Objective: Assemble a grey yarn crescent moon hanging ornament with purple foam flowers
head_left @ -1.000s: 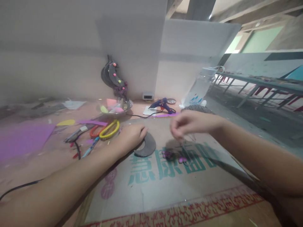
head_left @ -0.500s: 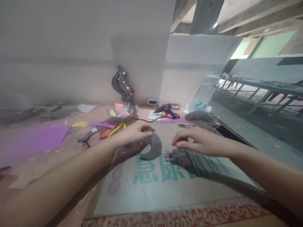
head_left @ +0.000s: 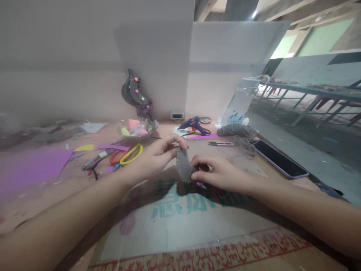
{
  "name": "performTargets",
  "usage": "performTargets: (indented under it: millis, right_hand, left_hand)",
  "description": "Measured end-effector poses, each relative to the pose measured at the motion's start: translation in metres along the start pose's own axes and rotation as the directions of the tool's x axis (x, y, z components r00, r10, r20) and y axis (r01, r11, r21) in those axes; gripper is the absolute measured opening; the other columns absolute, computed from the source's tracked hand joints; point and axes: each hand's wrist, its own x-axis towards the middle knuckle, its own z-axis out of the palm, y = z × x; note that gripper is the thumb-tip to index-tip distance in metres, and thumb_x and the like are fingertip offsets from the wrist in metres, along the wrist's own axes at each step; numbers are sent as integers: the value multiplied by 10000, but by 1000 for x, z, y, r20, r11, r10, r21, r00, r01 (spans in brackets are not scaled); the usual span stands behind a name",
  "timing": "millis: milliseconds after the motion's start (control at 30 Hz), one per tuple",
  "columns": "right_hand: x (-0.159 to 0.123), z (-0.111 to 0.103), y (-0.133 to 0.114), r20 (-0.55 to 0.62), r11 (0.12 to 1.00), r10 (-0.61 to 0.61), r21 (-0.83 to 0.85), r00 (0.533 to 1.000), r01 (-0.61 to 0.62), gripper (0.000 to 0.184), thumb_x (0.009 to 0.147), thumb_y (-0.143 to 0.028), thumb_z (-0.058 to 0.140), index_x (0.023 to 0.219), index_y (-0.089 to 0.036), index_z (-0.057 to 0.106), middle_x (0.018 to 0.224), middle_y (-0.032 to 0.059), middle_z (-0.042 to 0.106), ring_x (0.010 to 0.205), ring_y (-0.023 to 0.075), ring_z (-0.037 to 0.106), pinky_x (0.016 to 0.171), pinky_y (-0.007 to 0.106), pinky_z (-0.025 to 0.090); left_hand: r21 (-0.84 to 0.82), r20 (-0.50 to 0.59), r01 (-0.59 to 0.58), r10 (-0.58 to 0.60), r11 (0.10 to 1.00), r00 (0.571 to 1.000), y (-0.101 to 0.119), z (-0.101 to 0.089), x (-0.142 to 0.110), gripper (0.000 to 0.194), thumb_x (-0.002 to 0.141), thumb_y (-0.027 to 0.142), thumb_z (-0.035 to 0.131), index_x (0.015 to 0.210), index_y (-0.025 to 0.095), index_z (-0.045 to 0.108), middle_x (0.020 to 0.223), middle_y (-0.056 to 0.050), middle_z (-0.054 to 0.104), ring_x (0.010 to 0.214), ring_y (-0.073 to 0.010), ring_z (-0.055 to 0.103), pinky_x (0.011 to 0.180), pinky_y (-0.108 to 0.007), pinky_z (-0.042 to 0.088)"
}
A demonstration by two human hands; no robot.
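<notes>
Grey felt crescent, stitched along its left edge, is up between both hands, roughly centre of view, above the cardboard. Left hand pinches its top end, thumb against fingers. Right hand grips the lower right edge, thumb and index closed on it. Purple trim sits just under the right fingertips, mostly hidden.

Writing: large green Chinese characters on the cardboard, part covered by hands and shadow, can't read them reliably. Red patterned border along the near edge, round purplish mark at left.

Further out: thread snips beyond the right hand, grey yarn just past them, dark-screened smartphone to the right. Blue glue gun behind the hands. Yellow-handled tool left of the left hand, bowl of coloured scraps behind it.

Back: clear bottle with blue sail-like print, lettering below too small to read. Small display unit by the wall, readout not legible.
</notes>
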Motion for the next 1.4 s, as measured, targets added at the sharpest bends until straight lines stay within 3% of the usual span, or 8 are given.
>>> performTargets:
  millis: [133, 333, 500, 633, 767, 933, 1200, 1400]
  right_hand:
    - [5, 2, 8, -92, 997, 73, 28, 993, -70, 193, 875, -294, 566, 922, -178, 712, 816, 23, 706, 737, 154, 606, 686, 271, 455]
    - [11, 1, 24, -82, 994, 88, 67, 993, -83, 273, 891, -315, 512, 971, -177, 733, 869, 32, 723, 757, 166, 623, 693, 281, 466]
    - [11, 2, 25, -119, 983, 150, 126, 982, -135, 308, 886, -298, 507, 1044, -171, 738, 738, 17, 686, 604, 138, 570, 597, 270, 445]
    - [12, 1, 27, -133, 966, 201, 191, 971, -173, 338, 895, -314, 496, 1109, -175, 718, 592, -18, 610, 482, 126, 495, 506, 262, 408]
    - [15, -3, 30, -225, 997, 76, 11, 971, -75, 276, 887, -243, 505, 1018, -205, 744, 869, 42, 726, 756, 176, 629, 711, 305, 487]
    - [15, -8, 33, -117, 954, -110, -290, 987, 72, 271, 900, -136, 480, 972, -175, 738, 940, 78, 703, 868, 192, 615, 821, 336, 474]
    - [12, -27, 26, -244, 904, -260, -401, 934, 147, 288, 918, -204, 498, 1157, -191, 657, 1223, 122, 613, 1117, 231, 562, 951, 397, 461]
    - [1, -60, 5, -27, 874, 67, -480, 997, -72, 270, 910, -349, 528, 1085, -205, 676, 1057, 79, 696, 873, 215, 634, 740, 328, 464]
  left_hand:
    - [-83, -91, 163, -171, 983, 981, -10, 10, -1, 332, 987, 397, 425, 1262, 249, 538, 1109, -41, 620, 862, -150, 580, 800, -292, 475]
    - [-39, -67, 221, -223, 975, 973, -42, 18, -2, 396, 952, 469, 457, 825, 146, 648, 767, -23, 624, 718, -150, 560, 667, -251, 461]
    - [-158, -98, 235, -252, 959, 963, -49, 21, -5, 411, 941, 478, 447, 882, 141, 675, 787, -41, 658, 723, -163, 599, 700, -274, 486]
    - [-15, -103, 224, -224, 975, 969, -48, 23, -5, 291, 893, 407, 569, 941, 148, 693, 770, -27, 641, 718, -153, 587, 677, -253, 472]
    - [-9, -126, 189, -188, 982, 974, -45, 24, -4, 317, 891, 373, 577, 1108, 153, 646, 798, -22, 628, 712, -139, 581, 665, -241, 476]
    - [-67, -265, 151, -163, 986, 950, -43, 24, -3, 458, 889, 348, 579, 1300, 171, 482, 713, 32, 535, 639, -112, 536, 598, -212, 433]
    - [209, -282, 276, -213, 938, 936, -42, 24, -3, 146, 830, 288, 595, 813, 185, 493, 748, 22, 555, 694, -129, 547, 651, -243, 412]
    - [589, -138, 252, -212, 768, 968, -40, 25, -8, 182, 868, 376, 550, 847, 195, 554, 708, 0, 613, 648, -172, 564, 595, -269, 353]
